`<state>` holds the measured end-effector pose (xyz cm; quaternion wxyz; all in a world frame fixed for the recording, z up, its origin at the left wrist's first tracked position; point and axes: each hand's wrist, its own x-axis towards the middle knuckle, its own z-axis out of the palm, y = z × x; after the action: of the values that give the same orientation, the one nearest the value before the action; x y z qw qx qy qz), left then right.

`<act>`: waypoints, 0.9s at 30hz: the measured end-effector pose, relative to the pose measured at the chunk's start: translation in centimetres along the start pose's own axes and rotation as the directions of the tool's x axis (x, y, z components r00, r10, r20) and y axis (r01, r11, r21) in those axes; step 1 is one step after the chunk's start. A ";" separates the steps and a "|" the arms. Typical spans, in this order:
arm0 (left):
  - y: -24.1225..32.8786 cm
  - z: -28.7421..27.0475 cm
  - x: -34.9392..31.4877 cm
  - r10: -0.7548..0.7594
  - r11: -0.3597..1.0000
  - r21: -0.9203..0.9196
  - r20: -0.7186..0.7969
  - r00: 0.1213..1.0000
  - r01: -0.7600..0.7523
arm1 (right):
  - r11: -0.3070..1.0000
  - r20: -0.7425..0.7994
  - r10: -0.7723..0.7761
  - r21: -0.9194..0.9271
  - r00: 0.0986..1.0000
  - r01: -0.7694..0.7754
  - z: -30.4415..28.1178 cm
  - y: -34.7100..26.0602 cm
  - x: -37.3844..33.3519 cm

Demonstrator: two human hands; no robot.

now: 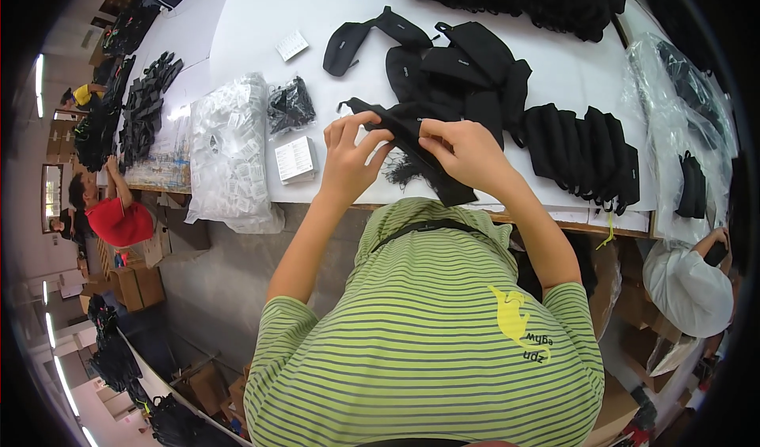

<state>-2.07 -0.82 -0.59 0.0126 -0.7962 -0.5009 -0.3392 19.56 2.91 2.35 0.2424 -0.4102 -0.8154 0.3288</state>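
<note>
Both my hands are at the table's near edge, closed on a black fabric pouch [408,127]. My left hand [352,150] pinches its left part between thumb and fingers. A little to the right, my right hand [467,156] grips the fabric with its fingertips. Under the pouch, between my wrists, lies a tangle of thin black strings [405,170]. Just beyond my hands is a loose heap of similar black pouches [467,66], some with a small light label. Whether a small part sits between my fingertips is hidden.
Left of my hands are a stack of white cards [295,160], a small bag of black pieces [290,105] and a large clear bag of white pieces [229,146]. Lined-up black pouches [578,150] lie right. Co-workers stand at left [119,217] and right [685,289].
</note>
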 end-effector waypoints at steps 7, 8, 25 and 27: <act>0.7 -0.6 0.0 0.111 0.986 -0.125 0.028 0.993 -0.107 | 0.984 -0.111 -0.167 -0.085 0.980 0.158 -1.0 -0.5 -0.4; 0.6 -0.4 -0.1 0.107 0.984 -0.146 0.050 0.993 -0.099 | 0.984 -0.106 -0.164 -0.082 0.981 0.156 -0.9 -0.6 -0.4; 0.8 -0.7 -1.6 -0.132 0.960 -0.236 0.081 0.988 0.148 | 0.802 0.276 0.086 0.550 0.957 -0.231 -0.1 3.7 -1.6; 0.6 -0.9 -2.5 -0.230 0.921 -0.289 0.138 0.963 0.261 | 0.844 0.383 0.086 0.462 0.920 -0.271 -0.8 4.6 -2.6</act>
<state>-2.77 -3.40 -1.10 -0.1783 -0.7356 -0.5386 -0.3702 23.88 3.05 -0.85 0.1614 -0.3428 -0.6874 0.6196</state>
